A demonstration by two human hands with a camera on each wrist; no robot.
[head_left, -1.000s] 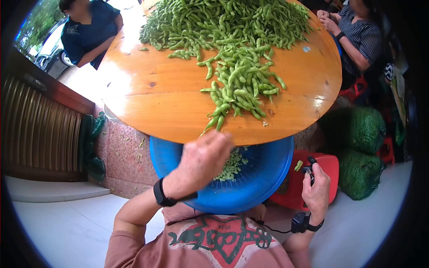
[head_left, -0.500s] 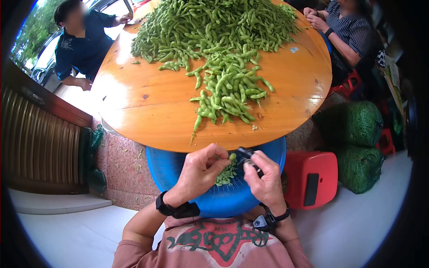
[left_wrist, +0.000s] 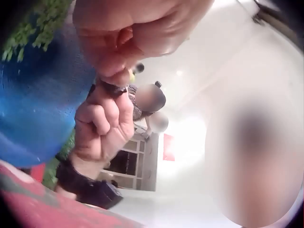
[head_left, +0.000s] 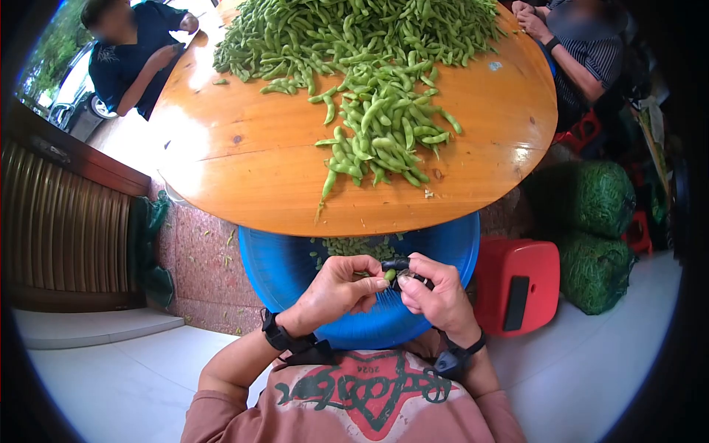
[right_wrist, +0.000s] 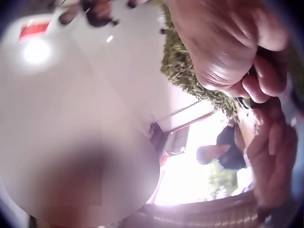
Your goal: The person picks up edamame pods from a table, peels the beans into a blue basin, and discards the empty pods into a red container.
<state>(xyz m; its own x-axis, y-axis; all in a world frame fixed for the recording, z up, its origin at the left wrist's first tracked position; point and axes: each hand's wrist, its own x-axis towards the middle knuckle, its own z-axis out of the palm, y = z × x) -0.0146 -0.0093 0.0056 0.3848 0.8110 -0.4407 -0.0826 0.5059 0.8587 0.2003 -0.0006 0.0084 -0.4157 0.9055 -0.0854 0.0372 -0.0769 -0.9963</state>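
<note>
Over the blue basin [head_left: 269, 277], the two hands meet at a green soybean pod [head_left: 390, 274]. My left hand [head_left: 336, 289] pinches the pod between thumb and fingertips. In my right hand [head_left: 441, 293] is a small black tool [head_left: 396, 263] with a metal part, gripped between thumb and forefinger right against the pod. I cannot tell the tool's exact kind. Shelled green beans [head_left: 354, 246] lie in the basin, partly hidden by the hands. In the left wrist view, the left hand [left_wrist: 137, 31] covers most of the pod, and the right hand [left_wrist: 104, 121] is below it.
A wooden table [head_left: 244, 173] stands just beyond the basin, bearing a large heap of soybean pods [head_left: 354, 33] and a smaller pile [head_left: 384, 133]. On the right are a red stool [head_left: 528, 277] and full green net sacks [head_left: 594, 273]. Two people sit at the table's far sides.
The left hand has come back from the pile's near edge with a pod. My right hand, first out by the stool with the black tool and a pod, has moved left to meet it.
</note>
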